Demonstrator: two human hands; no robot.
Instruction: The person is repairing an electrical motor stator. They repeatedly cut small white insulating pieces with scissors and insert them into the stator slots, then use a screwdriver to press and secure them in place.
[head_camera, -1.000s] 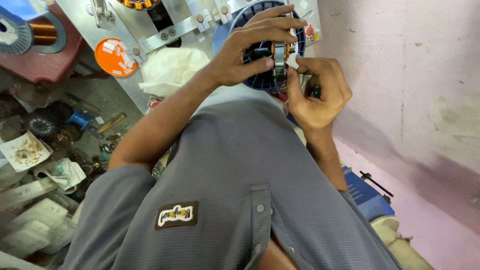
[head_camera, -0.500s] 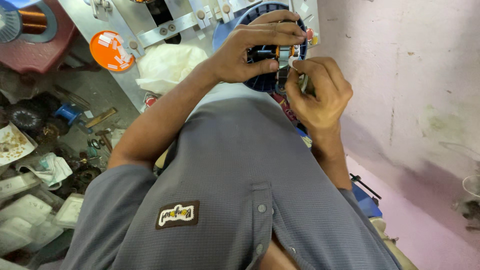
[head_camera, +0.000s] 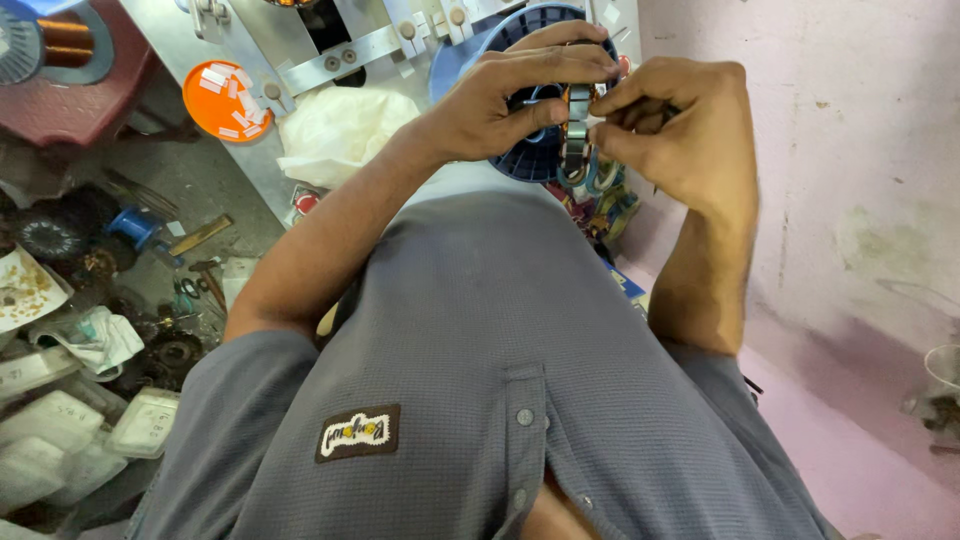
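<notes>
Near the top centre of the frame the person holds both hands close together in front of a round blue plastic spool (head_camera: 530, 160). The left hand (head_camera: 510, 105) curls over the spool's front, fingers bent and thumb tucked under, gripping a small grey metal stack (head_camera: 575, 140) that looks like a laminated core, standing roughly upright between the two hands. The right hand (head_camera: 685, 125) comes in from the right of the frame with its fingertips pinched together against the upper part of that stack; whether a wire or strip runs between those fingertips I cannot tell.

Compared with half a second ago, the hands sit a little lower over the spool and the right fingertips have closed right onto the stack, where before they stood slightly off to its right. The left hand's grip looks unchanged. From that I judge the fine work at the core is under way, with the left hand steadying and the right hand doing the careful part.

Behind the hands, a grey metal machine frame (head_camera: 330, 60) slants across the upper left, carrying an orange disc (head_camera: 225, 100). A crumpled white cloth (head_camera: 335, 130) lies just left of the left forearm. At the far upper left sits a copper wire coil (head_camera: 65, 40), and the surface (head_camera: 200, 190) at the left is cluttered with tools and clear plastic boxes (head_camera: 60, 430).
</notes>
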